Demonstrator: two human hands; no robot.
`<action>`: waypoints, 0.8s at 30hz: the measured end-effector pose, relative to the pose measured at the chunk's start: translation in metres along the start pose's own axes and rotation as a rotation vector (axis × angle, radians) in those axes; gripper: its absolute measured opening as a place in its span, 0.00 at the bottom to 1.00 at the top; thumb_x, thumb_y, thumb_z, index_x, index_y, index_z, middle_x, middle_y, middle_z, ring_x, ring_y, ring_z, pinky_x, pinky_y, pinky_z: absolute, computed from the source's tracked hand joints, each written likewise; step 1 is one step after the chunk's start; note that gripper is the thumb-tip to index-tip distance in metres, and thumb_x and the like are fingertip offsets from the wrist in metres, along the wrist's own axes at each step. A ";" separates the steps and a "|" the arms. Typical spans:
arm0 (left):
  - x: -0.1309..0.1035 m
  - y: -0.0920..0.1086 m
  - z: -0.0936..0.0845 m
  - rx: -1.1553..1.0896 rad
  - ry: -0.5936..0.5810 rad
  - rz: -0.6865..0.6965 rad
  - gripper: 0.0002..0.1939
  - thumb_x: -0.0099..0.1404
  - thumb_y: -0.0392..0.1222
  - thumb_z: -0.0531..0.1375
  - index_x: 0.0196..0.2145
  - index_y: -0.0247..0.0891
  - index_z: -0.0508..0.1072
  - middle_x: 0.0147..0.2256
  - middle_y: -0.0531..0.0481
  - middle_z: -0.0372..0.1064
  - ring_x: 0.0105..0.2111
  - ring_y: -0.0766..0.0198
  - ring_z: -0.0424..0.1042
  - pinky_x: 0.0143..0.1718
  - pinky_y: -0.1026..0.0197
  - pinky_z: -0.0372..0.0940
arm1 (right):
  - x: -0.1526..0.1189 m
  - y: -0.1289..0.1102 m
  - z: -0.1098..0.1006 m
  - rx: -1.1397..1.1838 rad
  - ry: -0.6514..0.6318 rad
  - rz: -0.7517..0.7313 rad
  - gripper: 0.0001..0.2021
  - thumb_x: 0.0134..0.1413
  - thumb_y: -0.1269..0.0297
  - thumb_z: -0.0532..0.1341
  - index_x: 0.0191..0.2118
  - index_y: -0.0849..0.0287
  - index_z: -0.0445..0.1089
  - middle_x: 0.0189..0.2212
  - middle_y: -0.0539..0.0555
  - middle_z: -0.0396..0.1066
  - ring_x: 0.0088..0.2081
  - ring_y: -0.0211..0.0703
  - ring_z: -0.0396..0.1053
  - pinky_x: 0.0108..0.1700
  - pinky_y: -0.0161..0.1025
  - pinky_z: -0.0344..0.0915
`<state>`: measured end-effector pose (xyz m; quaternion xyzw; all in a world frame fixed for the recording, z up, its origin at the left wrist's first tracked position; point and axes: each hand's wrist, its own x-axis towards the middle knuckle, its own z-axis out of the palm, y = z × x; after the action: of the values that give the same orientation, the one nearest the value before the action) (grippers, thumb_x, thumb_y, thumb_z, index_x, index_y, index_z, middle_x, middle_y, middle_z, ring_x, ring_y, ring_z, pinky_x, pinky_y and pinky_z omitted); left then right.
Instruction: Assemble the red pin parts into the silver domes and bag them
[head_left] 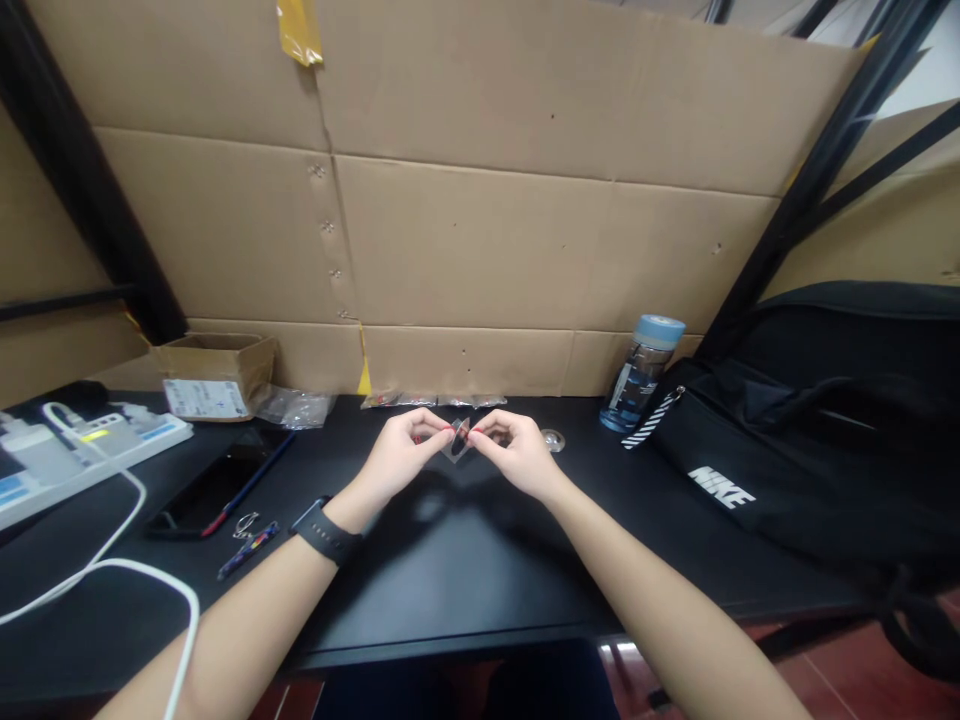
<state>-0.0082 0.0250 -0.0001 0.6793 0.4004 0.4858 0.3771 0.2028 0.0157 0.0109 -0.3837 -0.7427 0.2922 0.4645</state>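
My left hand (409, 448) and my right hand (517, 448) meet above the black table, fingertips almost touching. Both pinch a small clear plastic packet (457, 445) between thumb and fingers. Something dark and reddish shows in the packet, too small to make out. A small round clear piece (553, 440) lies on the table just beyond my right hand. Behind my hands, along the cardboard wall, rest several small clear packets (435, 400) with reddish contents. A dark watch (328, 530) is on my left wrist.
At the left are a white power strip (97, 465) with a white cable (112, 563), a phone (225, 480), keys on a strap (249, 545), an open cardboard box (217, 375) and a plastic bag (296, 408). To the right stand a water bottle (641, 375) and a black bag (817, 440).
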 end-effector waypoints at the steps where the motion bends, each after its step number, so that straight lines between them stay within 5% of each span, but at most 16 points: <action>1: 0.000 -0.001 0.000 0.008 -0.016 0.000 0.13 0.63 0.50 0.66 0.35 0.36 0.75 0.36 0.43 0.80 0.37 0.55 0.79 0.42 0.56 0.70 | 0.000 0.000 0.000 -0.020 -0.011 0.001 0.10 0.60 0.58 0.64 0.36 0.60 0.74 0.33 0.54 0.79 0.31 0.40 0.74 0.35 0.36 0.67; 12: -0.001 -0.009 -0.008 0.292 -0.284 -0.060 0.09 0.57 0.46 0.69 0.30 0.39 0.77 0.33 0.48 0.81 0.36 0.56 0.80 0.40 0.58 0.70 | -0.003 0.009 -0.002 -0.235 -0.256 0.008 0.02 0.55 0.67 0.66 0.32 0.58 0.75 0.31 0.50 0.79 0.33 0.39 0.75 0.37 0.34 0.66; 24: 0.000 -0.012 -0.014 0.355 -0.370 -0.089 0.11 0.55 0.48 0.69 0.30 0.39 0.79 0.32 0.48 0.81 0.35 0.56 0.80 0.37 0.61 0.68 | -0.004 0.011 0.000 -0.291 -0.332 -0.003 0.02 0.52 0.69 0.68 0.34 0.58 0.77 0.31 0.50 0.79 0.34 0.40 0.76 0.37 0.33 0.65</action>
<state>-0.0241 0.0316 -0.0080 0.7940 0.4329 0.2584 0.3399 0.2072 0.0180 0.0005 -0.3924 -0.8438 0.2404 0.2761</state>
